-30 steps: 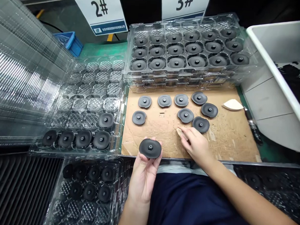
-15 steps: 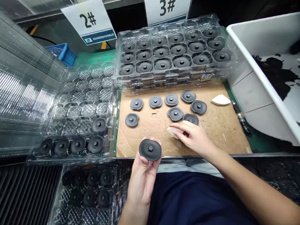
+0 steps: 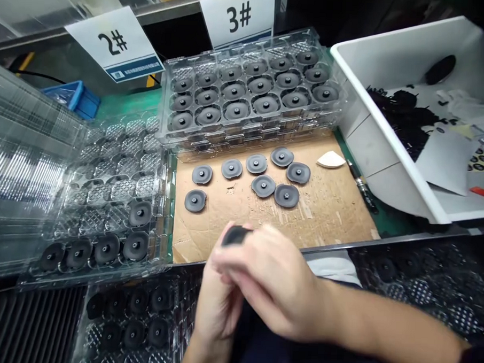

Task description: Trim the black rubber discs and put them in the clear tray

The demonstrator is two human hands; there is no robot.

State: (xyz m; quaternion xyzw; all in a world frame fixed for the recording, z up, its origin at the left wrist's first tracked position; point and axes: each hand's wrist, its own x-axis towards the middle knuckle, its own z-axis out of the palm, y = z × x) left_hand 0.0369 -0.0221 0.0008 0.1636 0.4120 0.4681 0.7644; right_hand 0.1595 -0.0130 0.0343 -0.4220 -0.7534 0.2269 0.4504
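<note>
My left hand (image 3: pixel 218 303) is closed around a black oval disc (image 3: pixel 236 236) near the front edge of the work surface. Only part of that disc shows. Across it lies my right hand (image 3: pixel 277 282), fingers curled and smeared by motion. It covers the rest of the disc and hides the white pad that it held a moment earlier. Several similar black discs (image 3: pixel 263 186), each with a small raised centre, lie on the cardboard (image 3: pixel 228 223) beyond my hands. A second white pad (image 3: pixel 331 159) rests at the cardboard's right side.
Behind the cardboard stands a stack of clear trays (image 3: pixel 248 128) holding black discs. A partly filled clear tray (image 3: pixel 100 218) is at left. A white bin (image 3: pixel 392 134) with black scraps stands at right, beside a dark-handled tool (image 3: pixel 364 189). Signs hang behind.
My right hand has lifted the white pad from the cardboard and come left onto the disc in my left hand. The disc has tilted, and the whole view has shifted.
</note>
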